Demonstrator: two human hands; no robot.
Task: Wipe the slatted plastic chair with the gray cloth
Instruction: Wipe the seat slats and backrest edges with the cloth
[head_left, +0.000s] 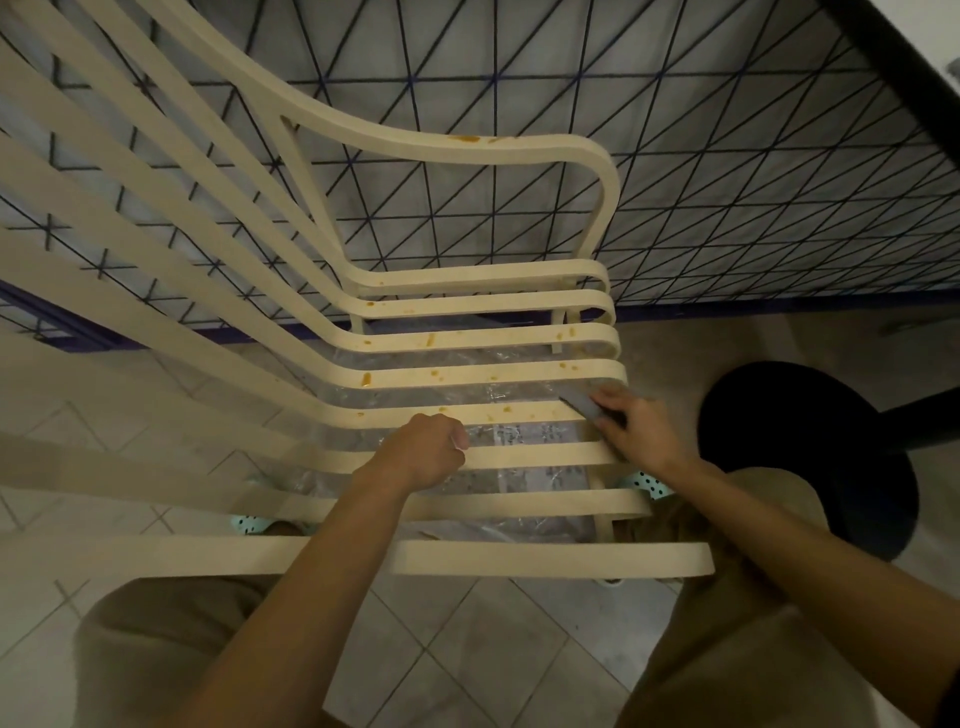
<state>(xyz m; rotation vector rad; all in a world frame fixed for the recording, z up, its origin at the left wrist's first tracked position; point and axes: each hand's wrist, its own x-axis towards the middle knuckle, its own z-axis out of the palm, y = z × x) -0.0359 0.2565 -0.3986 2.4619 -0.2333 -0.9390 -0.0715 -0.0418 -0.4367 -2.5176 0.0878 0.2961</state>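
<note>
Over the stained seat of the slatted chair (467, 374), left hand (421, 451) clenched around a slat, arm outstretched, right hand (641, 431) pinching the gray cloth (584, 402) against a slat end

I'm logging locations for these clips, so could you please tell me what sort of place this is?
Probably an indoor dining or cafe-type area: pale tiled floor, a black round pedestal table base, and a cream slatted plastic chair spattered with orange-brown stains.

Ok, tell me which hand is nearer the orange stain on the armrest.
Right. The right hand presses the gray cloth on a seat slat, below the armrest stain and slightly to its right. The left hand grips a slat further toward the seat's front edge.
</note>
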